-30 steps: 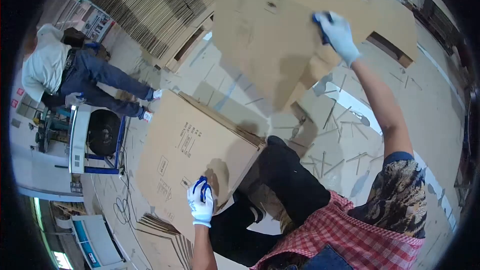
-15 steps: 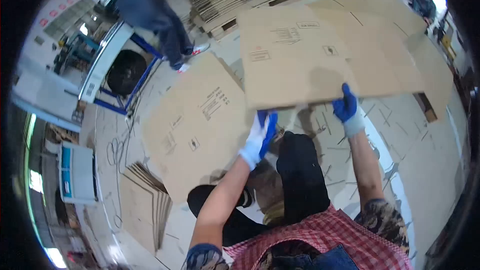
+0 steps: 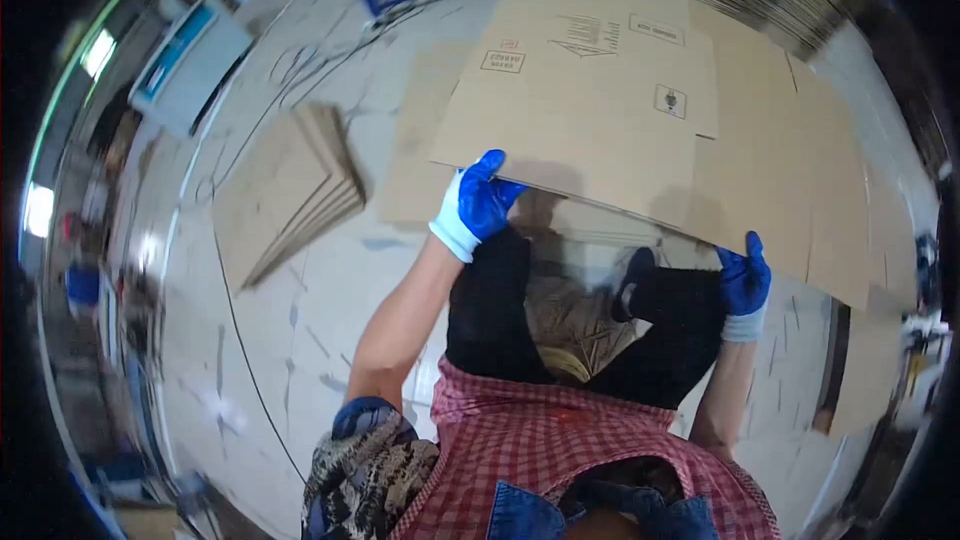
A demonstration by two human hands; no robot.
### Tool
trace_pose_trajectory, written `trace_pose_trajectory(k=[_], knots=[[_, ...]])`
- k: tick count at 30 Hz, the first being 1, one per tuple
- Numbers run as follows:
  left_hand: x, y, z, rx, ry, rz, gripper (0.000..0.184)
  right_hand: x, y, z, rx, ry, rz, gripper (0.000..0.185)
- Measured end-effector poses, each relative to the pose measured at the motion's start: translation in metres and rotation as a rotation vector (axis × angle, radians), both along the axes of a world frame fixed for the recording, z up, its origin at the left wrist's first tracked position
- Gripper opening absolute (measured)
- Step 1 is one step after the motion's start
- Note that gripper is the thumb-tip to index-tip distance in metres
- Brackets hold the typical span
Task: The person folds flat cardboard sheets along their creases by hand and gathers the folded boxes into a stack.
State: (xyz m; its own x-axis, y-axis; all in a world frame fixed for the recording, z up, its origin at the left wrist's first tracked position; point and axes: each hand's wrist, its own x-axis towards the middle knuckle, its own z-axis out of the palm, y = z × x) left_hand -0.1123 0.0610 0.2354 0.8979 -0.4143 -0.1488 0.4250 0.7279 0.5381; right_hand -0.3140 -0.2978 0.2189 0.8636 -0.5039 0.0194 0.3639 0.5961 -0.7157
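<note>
Shifted to overlap another panel, the stiff, printed cardboard sheet fills both blue-coated hands.

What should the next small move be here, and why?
Probably ease the printed cardboard sheet slightly left, over the lower cardboard: the left hand and right hand both grip its near edge, and the lower piece's left side shows uncovered.

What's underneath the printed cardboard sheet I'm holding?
Past the left edge of the printed sheet, another cardboard piece shows lower down; whatever lies under the middle is hidden.
</note>
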Motion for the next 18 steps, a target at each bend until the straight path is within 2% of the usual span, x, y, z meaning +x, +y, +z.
trace_pose_trajectory(k=[2, 3, 6, 8, 9, 10, 11, 12, 13, 14, 15, 16, 18], knots=[[0.016, 0.049, -0.030, -0.085, 0.171, -0.070, 0.023, 0.036, 0.024, -0.017, 0.059, -0.010, 0.203, 0.036], [0.021, 0.069, -0.046, -0.108, 0.173, -0.050, 0.023, 0.050, 0.033, -0.025, 0.085, -0.016, 0.288, 0.035], [0.032, 0.122, -0.104, -0.015, 0.212, 0.021, 0.023, 0.088, 0.081, -0.048, 0.102, 0.155, 0.301, 0.034], [0.035, 0.143, -0.140, 0.222, 0.278, 0.079, 0.029, 0.101, 0.098, -0.061, 0.050, 0.219, 0.324, 0.034], [0.035, 0.151, -0.146, 0.211, 0.283, 0.084, 0.029, 0.104, 0.096, -0.084, -0.058, 0.480, 0.413, 0.033], [0.040, 0.158, -0.153, 0.540, 0.368, 0.043, 0.026, 0.106, 0.092, -0.105, -0.168, 0.739, 0.490, 0.033], [0.040, 0.162, -0.156, 0.875, 0.454, -0.003, 0.025, 0.096, 0.084, -0.118, -0.172, 0.747, 0.491, 0.033], [0.042, 0.163, -0.148, 0.868, 0.459, -0.003, 0.025, 0.087, 0.073, -0.130, -0.507, 0.704, 0.634, 0.032], [0.041, 0.164, -0.128, 1.187, 0.325, -0.152, 0.031, 0.085, 0.067, -0.136, -0.842, 0.648, 0.772, 0.031], [0.045, 0.169, -0.106, 1.495, 0.171, -0.304, 0.037, 0.096, 0.080, -0.113, -0.850, 0.655, 0.778, 0.031], [0.047, 0.168, -0.089, 1.793, 0.002, -0.457, 0.043, 0.103, 0.082, -0.082, -0.930, 0.870, 0.652, 0.030], [0.052, 0.167, -0.077, 1.788, 0.013, -0.457, 0.043, 0.112, 0.092, -0.050, -0.999, 1.082, 0.514, 0.029], [0.081, 0.166, -0.065, 2.029, -0.330, -0.067, 0.046, 0.151, 0.107, -0.024, -0.888, 0.713, 0.319, 0.032]])
